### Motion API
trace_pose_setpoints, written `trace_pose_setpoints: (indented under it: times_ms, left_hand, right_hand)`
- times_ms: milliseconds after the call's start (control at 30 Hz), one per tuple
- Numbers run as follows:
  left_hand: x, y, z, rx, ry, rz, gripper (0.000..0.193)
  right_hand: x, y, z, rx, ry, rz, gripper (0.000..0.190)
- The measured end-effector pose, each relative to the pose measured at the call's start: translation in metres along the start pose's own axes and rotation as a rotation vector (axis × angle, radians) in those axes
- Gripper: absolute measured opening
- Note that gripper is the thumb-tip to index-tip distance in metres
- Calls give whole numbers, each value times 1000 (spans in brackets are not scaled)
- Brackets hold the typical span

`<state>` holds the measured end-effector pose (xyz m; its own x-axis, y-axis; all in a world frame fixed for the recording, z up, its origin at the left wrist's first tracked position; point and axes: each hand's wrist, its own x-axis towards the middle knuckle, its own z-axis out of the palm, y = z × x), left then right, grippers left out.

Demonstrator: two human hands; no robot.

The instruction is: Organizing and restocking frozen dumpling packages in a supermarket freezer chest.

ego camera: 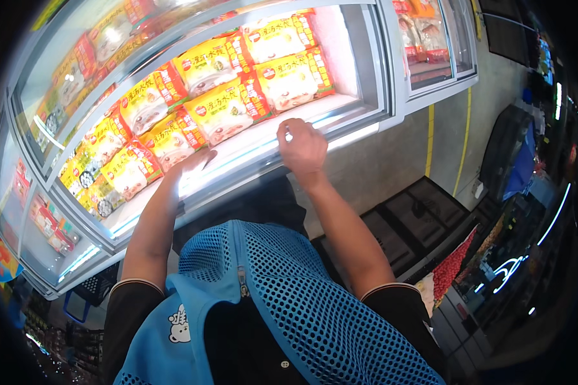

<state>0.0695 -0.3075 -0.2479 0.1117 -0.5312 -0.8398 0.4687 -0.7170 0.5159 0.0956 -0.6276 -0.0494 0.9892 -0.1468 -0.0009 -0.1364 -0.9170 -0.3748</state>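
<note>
Rows of yellow and red plastic bags of frozen dumplings (221, 110) lie in a lit chest freezer with its glass top slid open. My left hand (196, 161) reaches over the freezer's front edge and rests at the lower edge of a front-row dumpling bag (169, 139); its fingers are stretched out and partly lost in glare. Above the freezer's metal front rim (337, 137) is my right hand (303, 144), with its fingers curled in and nothing seen in them. It is nearest to the right-hand front bags and apart from them.
A sliding glass lid (91, 77) covers the freezer's far left part. Another glass-topped freezer (440, 89) with packaged food adjoins at the right. Dark crates (414, 216) stand on the floor right of me. A black basket (94, 288) is at lower left.
</note>
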Motion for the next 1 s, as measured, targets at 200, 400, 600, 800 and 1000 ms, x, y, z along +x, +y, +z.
trace_pose_setpoints:
  times_ms: [200,400,600,800,1000]
  left_hand:
    - [7,-31,10,-8,164,10,73]
    - [1,-1,10,168,106,17,51]
    - [-18,84,9,141,131,-32,50]
    - [-23,149,23,-137,599,53,45]
    - [-63,142,27,118,1139,135,40]
  right_hand:
    - [5,5,1,176,-67,-163,8]
    - [17,41,-20,364,-302,-258,4]
    - [53,110,-40,207,-119,-304,10]
    - [67,118,-48,234,-88,-352,12]
    - [66,116,-47,182,-91,-281,12]
